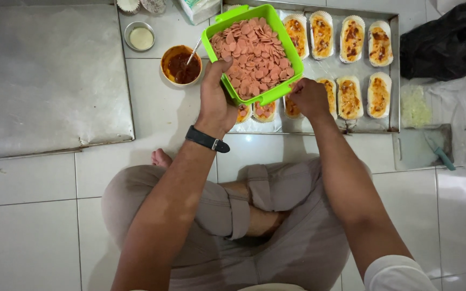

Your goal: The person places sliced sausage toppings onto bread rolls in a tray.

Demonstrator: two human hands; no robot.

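Left hand (215, 97): clenched on the near left rim of the bright green square plastic container (232, 28), thumb over the edge, lifting it above the tray; a black strap watch (206, 139) sits on the wrist.
Container contents: thin round pink sausage slices (256, 54), heaped almost to the rim.
Right hand (309, 98): fingers curled together just under the container's near right corner, over a bread piece; whether it pinches a slice cannot be told, since the fingertips are turned away.
Tray: a flat rectangular metal baking tray (393, 75) on the white tiled floor (28, 215), carrying oblong bread pieces topped with orange sauce (350, 96) in two rows.
Hidden: the container covers the tray's left part, and only the ends of three bread pieces show beneath it.
Beside the left hand: a round orange bowl of red sauce (181, 66) with a spoon.
Cut off: a small metal tin (139, 36) lies beyond; things at the top edge are cropped.
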